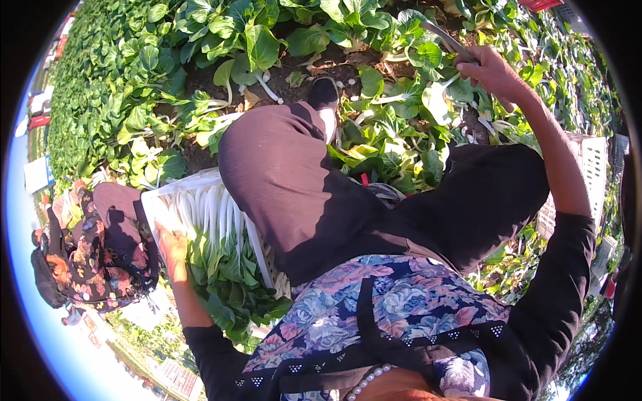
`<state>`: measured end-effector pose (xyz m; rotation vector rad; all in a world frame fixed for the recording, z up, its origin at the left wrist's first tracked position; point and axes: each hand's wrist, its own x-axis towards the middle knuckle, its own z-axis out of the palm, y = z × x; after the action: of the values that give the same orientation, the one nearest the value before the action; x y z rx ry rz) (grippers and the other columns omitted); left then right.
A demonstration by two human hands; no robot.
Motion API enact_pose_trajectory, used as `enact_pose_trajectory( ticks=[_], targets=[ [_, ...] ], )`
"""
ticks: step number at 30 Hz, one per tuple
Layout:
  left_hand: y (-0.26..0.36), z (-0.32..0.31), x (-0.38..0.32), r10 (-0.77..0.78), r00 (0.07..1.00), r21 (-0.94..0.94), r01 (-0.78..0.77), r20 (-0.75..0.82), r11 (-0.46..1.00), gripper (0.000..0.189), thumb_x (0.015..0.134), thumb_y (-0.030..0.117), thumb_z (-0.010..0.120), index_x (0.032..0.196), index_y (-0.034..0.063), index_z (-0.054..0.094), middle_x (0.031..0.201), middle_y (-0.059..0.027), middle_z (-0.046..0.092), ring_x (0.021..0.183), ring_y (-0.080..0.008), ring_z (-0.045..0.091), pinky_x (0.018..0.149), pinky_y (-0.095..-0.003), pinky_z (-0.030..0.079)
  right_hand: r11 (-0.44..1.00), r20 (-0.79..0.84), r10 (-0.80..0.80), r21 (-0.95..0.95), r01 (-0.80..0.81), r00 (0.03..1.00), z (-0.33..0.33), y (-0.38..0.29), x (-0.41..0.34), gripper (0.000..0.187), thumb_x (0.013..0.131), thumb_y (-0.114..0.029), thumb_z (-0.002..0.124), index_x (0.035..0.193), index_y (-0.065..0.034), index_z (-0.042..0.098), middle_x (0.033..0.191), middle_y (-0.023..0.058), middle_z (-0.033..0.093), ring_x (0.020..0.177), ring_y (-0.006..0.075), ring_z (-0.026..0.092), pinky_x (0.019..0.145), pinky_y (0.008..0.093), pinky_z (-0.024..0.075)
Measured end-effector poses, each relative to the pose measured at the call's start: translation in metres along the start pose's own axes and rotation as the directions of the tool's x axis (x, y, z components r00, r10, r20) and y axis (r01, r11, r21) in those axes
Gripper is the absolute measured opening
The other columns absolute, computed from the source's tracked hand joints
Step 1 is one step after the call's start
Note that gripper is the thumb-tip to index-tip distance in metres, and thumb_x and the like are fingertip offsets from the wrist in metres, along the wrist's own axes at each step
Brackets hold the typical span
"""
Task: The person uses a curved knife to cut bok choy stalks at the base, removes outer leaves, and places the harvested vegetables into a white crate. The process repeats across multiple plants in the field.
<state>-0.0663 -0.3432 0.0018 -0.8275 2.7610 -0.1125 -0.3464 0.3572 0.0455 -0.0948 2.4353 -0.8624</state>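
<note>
My right hand (494,75) grips the handle of a long-bladed knife (448,39), its blade reaching up and left over the standing leafy greens. To my left, my left hand (172,244) rests at the outer side of a white plastic crate (258,250). Its fingers touch or lie just over the bok choy (215,210) packed inside; whether they hold a stalk cannot be made out. White stalks in the crate point away from me, with dark leaves towards me. Cut bok choy (396,135) lies on the soil between my legs.
Rows of growing greens (115,80) stretch ahead and left. Another person (110,245) in floral clothing sits close beyond the crate. A white crate (592,170) stands by my right arm. My shoe (323,95) is planted on the soil among trimmed stem ends.
</note>
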Motion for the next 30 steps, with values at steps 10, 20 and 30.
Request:
enact_pose_trajectory(
  ticks=[10,20,30],
  targets=[
    [0.094,-0.087,0.068,-0.054,0.893,0.337,-0.112,0.447,0.935,0.027,0.075,0.022,0.064,0.092,0.0011,0.065,0.094,-0.0210,0.066,0.092,-0.0356,0.063,0.079,-0.0424,0.050,0.956,0.469,0.218,0.072,-0.283,0.856,0.041,0.115,0.041,0.025,0.087,-0.021,0.050,0.096,0.0004,0.062,0.068,0.0053,0.062,0.051,0.0127,0.056,0.042,0.0280,0.0450],
    [0.602,-0.061,0.008,0.971,-0.136,-0.433,-0.876,-0.199,-0.212,0.017,0.079,0.009,0.060,0.095,0.0065,0.060,0.089,-0.0105,0.059,0.076,-0.0283,0.062,0.066,-0.0373,0.052,0.858,0.215,0.232,0.414,-0.303,0.949,0.140,0.170,0.118,0.033,0.090,-0.036,0.049,0.094,-0.0065,0.062,0.067,0.0046,0.061,0.054,0.0143,0.056,0.046,0.0284,0.0465],
    [0.662,0.028,0.102,0.887,0.348,0.095,-0.937,0.304,0.335,0.021,0.082,0.017,0.053,0.096,0.0030,0.060,0.090,-0.0187,0.063,0.087,-0.0365,0.062,0.073,-0.0448,0.050,0.888,0.103,0.101,0.440,-0.136,0.990,0.201,0.206,0.149,0.021,0.082,-0.019,0.062,0.101,-0.0094,0.064,0.083,0.0060,0.065,0.071,0.0241,0.062,0.063,0.0386,0.0493]
  ],
)
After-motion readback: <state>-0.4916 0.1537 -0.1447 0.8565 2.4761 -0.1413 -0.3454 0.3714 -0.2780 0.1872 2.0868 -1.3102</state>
